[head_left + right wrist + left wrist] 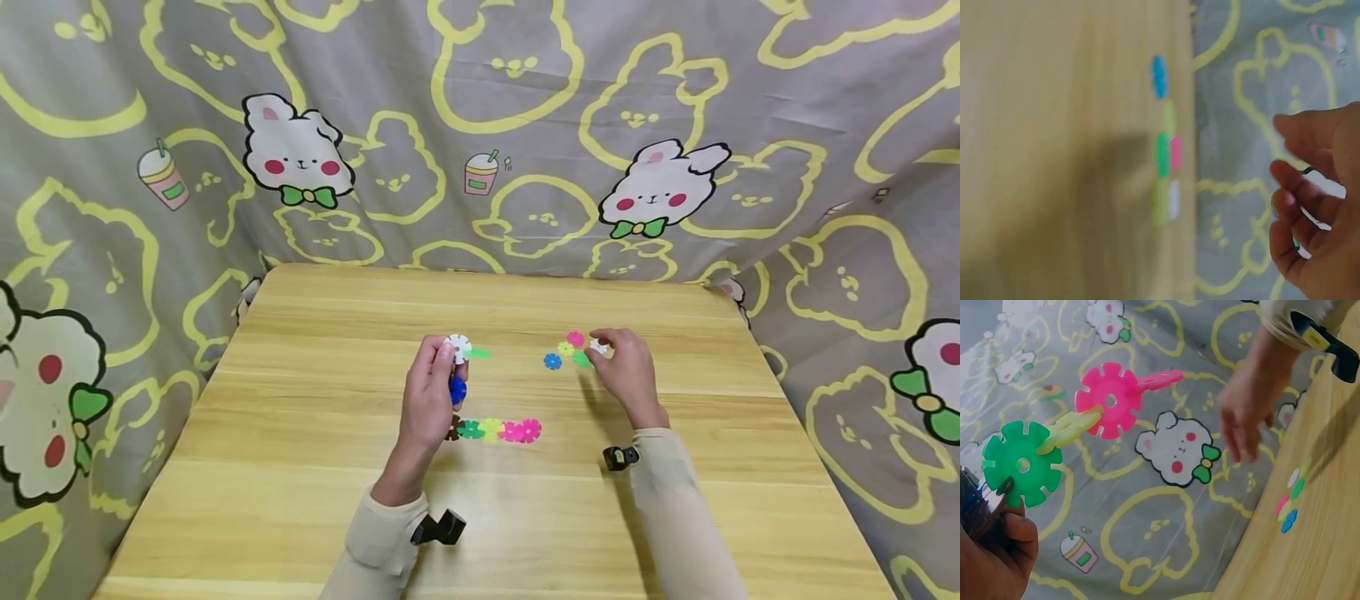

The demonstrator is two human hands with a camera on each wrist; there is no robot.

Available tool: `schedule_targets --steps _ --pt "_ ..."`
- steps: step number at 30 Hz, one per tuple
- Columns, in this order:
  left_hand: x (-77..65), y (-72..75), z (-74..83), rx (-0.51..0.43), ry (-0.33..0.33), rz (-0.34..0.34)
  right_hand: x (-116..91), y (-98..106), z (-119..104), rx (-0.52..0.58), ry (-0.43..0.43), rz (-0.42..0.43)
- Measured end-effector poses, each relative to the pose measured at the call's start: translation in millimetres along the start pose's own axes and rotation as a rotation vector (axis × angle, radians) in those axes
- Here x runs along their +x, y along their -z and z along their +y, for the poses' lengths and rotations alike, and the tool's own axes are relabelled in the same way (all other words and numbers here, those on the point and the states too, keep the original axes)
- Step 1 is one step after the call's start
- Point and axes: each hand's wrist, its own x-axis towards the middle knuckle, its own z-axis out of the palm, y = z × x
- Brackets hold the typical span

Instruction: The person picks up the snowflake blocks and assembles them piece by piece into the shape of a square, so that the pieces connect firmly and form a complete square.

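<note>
My left hand (431, 387) grips a chain of notched plastic flower discs. A white disc (457, 349) shows by the thumb with a light green disc (481, 354) beside it, and a blue disc (458, 390) is below. Farther along the chain come a brown disc (454, 428), a green disc (1022, 464), a yellow disc (1071, 430) and two pink discs (1110, 400), slotted together. The right hand (626, 371) hovers above loose discs on the table, thumb and fingers apart with nothing visible between them. A loose white disc (1174, 199) lies beneath that hand.
The loose group on the wooden table (300, 417) includes a blue disc (552, 361), a yellow disc (566, 348), a pink disc (575, 338) and a green disc (582, 359). A patterned curtain (405, 67) surrounds the table's back and sides.
</note>
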Motion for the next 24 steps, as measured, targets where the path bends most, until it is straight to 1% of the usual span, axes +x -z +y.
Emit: schedule_targets --steps 5,9,12,14,19,24 --pt "-0.7 0.0 -0.1 -0.004 -0.001 0.002 -4 -5 17 -0.054 -0.132 -0.106" --pt "-1.3 0.0 -0.4 0.006 0.005 -0.001 -6 -7 26 -0.073 -0.257 -0.217" --pt "-1.2 0.1 -1.1 0.011 0.013 -0.002 -8 -8 31 -0.100 -0.316 -0.271" --pt "-1.0 0.4 -1.3 0.013 0.014 0.000 -9 -10 34 -0.126 -0.322 -0.291" --pt "-0.1 1.2 -2.6 0.012 0.015 0.000 -10 -12 38 -0.195 -0.301 -0.324" --pt "1.1 0.0 -2.5 0.005 0.005 -0.007 -10 -11 40 -0.215 -0.292 -0.340"
